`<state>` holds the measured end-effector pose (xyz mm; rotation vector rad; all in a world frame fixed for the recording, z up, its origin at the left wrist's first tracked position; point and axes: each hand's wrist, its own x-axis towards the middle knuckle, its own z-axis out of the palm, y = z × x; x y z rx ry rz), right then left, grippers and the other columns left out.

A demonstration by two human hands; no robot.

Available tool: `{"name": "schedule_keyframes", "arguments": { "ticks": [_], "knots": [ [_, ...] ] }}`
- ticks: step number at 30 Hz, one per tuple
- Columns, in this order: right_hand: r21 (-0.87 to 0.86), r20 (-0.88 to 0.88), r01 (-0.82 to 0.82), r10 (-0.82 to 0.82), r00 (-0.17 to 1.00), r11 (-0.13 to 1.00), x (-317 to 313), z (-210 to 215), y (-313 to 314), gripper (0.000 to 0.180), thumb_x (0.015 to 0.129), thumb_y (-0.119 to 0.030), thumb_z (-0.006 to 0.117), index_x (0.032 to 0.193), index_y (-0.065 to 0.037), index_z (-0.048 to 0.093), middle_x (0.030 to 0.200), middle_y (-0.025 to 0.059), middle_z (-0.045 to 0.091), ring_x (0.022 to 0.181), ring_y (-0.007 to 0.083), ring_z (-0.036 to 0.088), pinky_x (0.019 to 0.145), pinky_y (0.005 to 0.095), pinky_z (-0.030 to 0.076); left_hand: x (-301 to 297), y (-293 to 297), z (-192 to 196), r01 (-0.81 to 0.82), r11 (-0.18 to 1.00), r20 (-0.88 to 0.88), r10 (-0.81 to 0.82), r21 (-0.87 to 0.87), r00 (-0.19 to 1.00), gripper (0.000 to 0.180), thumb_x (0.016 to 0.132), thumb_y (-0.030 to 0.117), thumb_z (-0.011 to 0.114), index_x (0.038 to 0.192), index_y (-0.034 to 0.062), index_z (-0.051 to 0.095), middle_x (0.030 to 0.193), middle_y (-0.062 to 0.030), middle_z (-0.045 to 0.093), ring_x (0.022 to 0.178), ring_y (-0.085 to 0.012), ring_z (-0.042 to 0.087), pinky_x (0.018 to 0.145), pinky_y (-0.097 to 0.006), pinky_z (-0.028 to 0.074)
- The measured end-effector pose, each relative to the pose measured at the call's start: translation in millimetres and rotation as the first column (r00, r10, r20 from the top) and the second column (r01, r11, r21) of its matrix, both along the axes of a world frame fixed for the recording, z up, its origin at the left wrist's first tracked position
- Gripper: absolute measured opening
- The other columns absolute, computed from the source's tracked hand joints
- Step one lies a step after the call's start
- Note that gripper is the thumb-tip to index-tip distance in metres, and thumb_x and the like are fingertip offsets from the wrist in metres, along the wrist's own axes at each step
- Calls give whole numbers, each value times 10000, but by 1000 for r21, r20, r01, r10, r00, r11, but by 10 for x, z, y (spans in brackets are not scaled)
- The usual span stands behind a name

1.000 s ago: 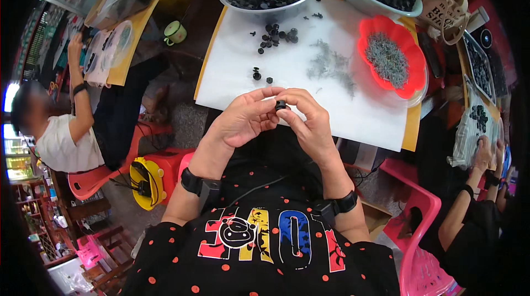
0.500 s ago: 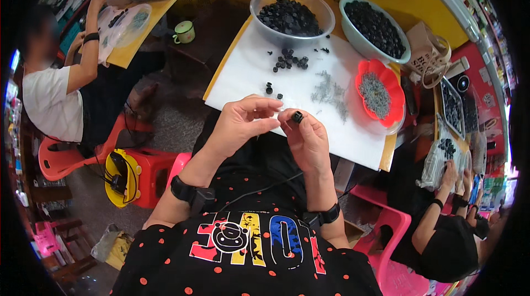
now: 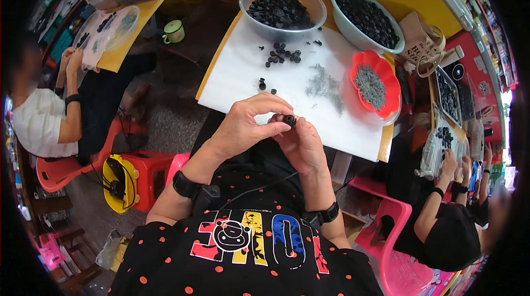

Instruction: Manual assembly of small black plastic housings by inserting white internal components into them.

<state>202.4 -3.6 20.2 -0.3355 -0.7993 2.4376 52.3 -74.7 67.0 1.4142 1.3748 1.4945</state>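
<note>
I see left hand (image 3: 243, 122) pinching black part (image 3: 290, 121), right hand (image 3: 305, 149) half-curled against it, below-left of red bowl (image 3: 393, 85). Looks midway; loose pieces (image 3: 280, 53) left of bowl remain.

The small held part (image 3: 289, 121) is black, as are the loose parts (image 3: 284, 54) and the wristbands (image 3: 186, 184), against a white sheet (image 3: 229, 83) on a yellow-edged table (image 3: 385, 144). Grey pins (image 3: 370, 86) fill a bright red dish (image 3: 391, 100), with a pale green-blue basin (image 3: 351, 32), a light green mug (image 3: 173, 33) and a beige bag (image 3: 411, 28) with dark print nearby. The black shirt (image 3: 232, 276) carries scattered red dots and a red, yellow and blue graphic outlined in white; the chair (image 3: 408, 274) is hot pink, the stool (image 3: 148, 172) red.
</note>
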Motion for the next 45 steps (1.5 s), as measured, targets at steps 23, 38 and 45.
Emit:
{"name": "schedule_keyframes", "arguments": {
  "ticks": [23,38,45],
  "knots": [
    [-48,65,4,-1,998,999,-37,-274,267,327,924,-320,593,1053,-23,637,1049,46,634,1019,137,553,973,318,371,-172,415,-400,150,985,136,-137,-88,981,230,769,-2,704,997,11,674,968,-69,650,818,-110,561,756,-237,474],
    [628,457,-23,-345,819,778,-209,766,1746,260,836,-58,627,1085,10,650,987,69,663,904,131,613,827,262,478,-786,582,-537,-217,953,379,285,-211,881,223,832,-26,614,1052,-26,651,1017,-89,661,924,-132,609,852,-263,492],
    [913,408,-189,-798,443,362,16,1012,3246,599,853,-150,654,1365,41,408,1092,153,649,945,159,619,850,272,468,-923,451,-759,-293,897,73,334,-331,940,164,838,-18,618,991,-23,679,930,-69,674,834,-111,612,764,-220,483]
  ]
}}
